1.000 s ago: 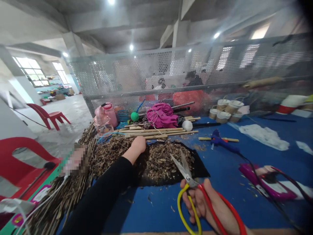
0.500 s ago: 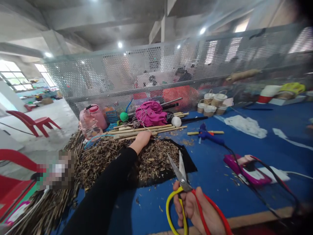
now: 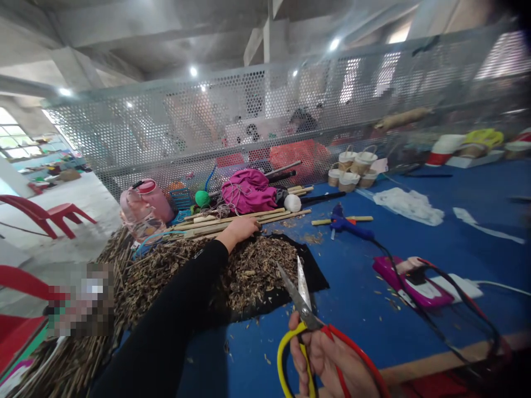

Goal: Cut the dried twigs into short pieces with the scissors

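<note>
Sliding right and farther out, the left hand (image 3: pixel 243 228) reaches the far edge of the plant-scrap pile (image 3: pixel 253 271), near the sticks (image 3: pixel 207 225), fingers curled, any hold hidden. That leaves it apart from the scissors (image 3: pixel 307 316), blades parted, gripped at near right by the right hand (image 3: pixel 321 354).

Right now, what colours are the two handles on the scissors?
One yellow handle, one red handle; best seen in the head view.

Inside a Handcraft Workshop

At my blue counter (image 3: pixel 249 359), scissors (image 3: pixel 307 316), a glue gun (image 3: pixel 352 227), sticks (image 3: pixel 286 216) and heaps of dried plant scraps (image 3: pixel 261 265) mark a working shop; overhead, past a perforated metal screen (image 3: pixel 186 121), run bare concrete beams (image 3: pixel 120 30) and ceiling lights (image 3: pixel 193 71).
</note>
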A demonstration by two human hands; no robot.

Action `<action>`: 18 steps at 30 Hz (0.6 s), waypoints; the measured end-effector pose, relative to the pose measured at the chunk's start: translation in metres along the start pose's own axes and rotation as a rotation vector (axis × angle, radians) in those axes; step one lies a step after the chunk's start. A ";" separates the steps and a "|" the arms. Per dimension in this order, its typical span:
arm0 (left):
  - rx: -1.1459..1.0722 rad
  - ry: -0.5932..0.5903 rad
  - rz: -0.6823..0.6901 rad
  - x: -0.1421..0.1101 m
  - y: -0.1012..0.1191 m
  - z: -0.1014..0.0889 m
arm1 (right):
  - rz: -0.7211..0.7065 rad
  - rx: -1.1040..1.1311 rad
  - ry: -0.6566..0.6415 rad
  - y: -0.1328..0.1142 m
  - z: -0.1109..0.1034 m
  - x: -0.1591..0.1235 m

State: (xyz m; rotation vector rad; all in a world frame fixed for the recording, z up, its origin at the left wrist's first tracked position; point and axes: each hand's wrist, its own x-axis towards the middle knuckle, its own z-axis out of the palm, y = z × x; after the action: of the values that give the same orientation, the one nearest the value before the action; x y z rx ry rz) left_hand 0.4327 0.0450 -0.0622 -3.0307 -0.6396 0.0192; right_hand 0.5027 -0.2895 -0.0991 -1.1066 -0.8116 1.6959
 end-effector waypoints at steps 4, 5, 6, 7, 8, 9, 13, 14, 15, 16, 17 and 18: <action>-0.048 0.035 -0.048 -0.002 0.000 0.000 | -0.062 0.117 0.010 0.001 0.005 0.004; -0.065 0.054 -0.064 -0.004 0.000 -0.001 | -0.075 0.141 0.010 0.001 0.006 0.006; -0.083 0.078 -0.084 -0.006 0.000 -0.002 | -0.086 0.165 0.011 0.003 0.008 0.008; -0.103 0.109 -0.109 -0.008 -0.001 -0.005 | -0.096 0.188 0.011 0.004 0.010 0.010; -0.121 0.143 -0.140 -0.012 -0.002 -0.008 | -0.104 0.212 0.011 0.006 0.012 0.011; -0.139 0.178 -0.174 -0.016 -0.003 -0.012 | -0.111 0.233 0.012 0.008 0.013 0.013; -0.202 0.242 -0.287 -0.041 -0.008 -0.028 | -0.153 0.333 -0.003 0.015 0.016 0.016; -0.225 0.217 -0.292 -0.049 -0.009 -0.031 | -0.174 0.361 -0.021 0.015 0.015 0.017; -0.258 0.161 -0.279 -0.058 -0.010 -0.032 | -0.195 0.383 -0.043 0.016 0.015 0.017; -0.298 0.081 -0.250 -0.066 -0.011 -0.032 | -0.214 0.397 -0.065 0.015 0.015 0.017; -0.338 -0.006 -0.208 -0.073 -0.011 -0.032 | -0.230 0.399 -0.082 0.015 0.014 0.018; -0.369 -0.080 -0.162 -0.079 -0.011 -0.030 | -0.241 0.392 -0.091 0.014 0.014 0.018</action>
State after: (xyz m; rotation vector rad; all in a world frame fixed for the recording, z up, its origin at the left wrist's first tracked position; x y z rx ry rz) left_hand 0.3569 0.0217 -0.0312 -3.3279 -0.9958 0.0181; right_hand 0.4821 -0.2787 -0.1118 -0.6418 -0.6053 1.6200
